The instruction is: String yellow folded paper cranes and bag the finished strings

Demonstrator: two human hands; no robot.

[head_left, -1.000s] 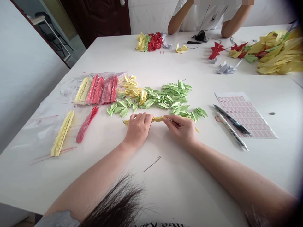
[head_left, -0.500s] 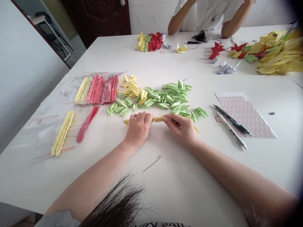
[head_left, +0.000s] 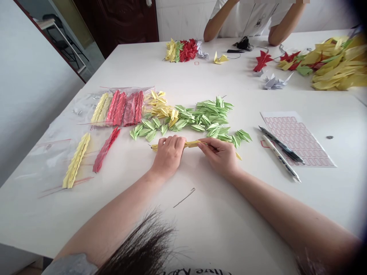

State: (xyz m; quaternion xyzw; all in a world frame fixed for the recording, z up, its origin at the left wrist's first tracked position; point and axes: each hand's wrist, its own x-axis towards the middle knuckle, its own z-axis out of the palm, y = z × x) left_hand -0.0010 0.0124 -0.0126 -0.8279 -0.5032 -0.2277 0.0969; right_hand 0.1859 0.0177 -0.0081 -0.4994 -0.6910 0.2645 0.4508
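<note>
A strand of folded yellow paper pieces (head_left: 191, 144) lies crosswise in front of me, held at both sides. My left hand (head_left: 169, 154) is closed over its left part, and a short end with a dark tip pokes out beyond it. My right hand (head_left: 219, 154) pinches the right part between thumb and fingers. A yellow tip shows past the right hand; the rest there is hidden. Just beyond my hands spread loose folded green paper pieces (head_left: 213, 114) and a small heap of yellow ones (head_left: 157, 105). A thin wire hook (head_left: 184, 198) rests on the table nearer to me.
Left are a clear bag with red and yellow bundles (head_left: 124, 109), a yellow bundle (head_left: 76, 161) and a red bundle (head_left: 106, 150). Right lie a label sheet (head_left: 312, 151), a black pen (head_left: 282, 145) and a white pen (head_left: 282, 158). Across the table sits a person (head_left: 246, 23) by paper cranes (head_left: 262, 61).
Hardly anything differs. Both hands keep their hold on the yellow strand in nearly the same place, and the surrounding things stay put.
</note>
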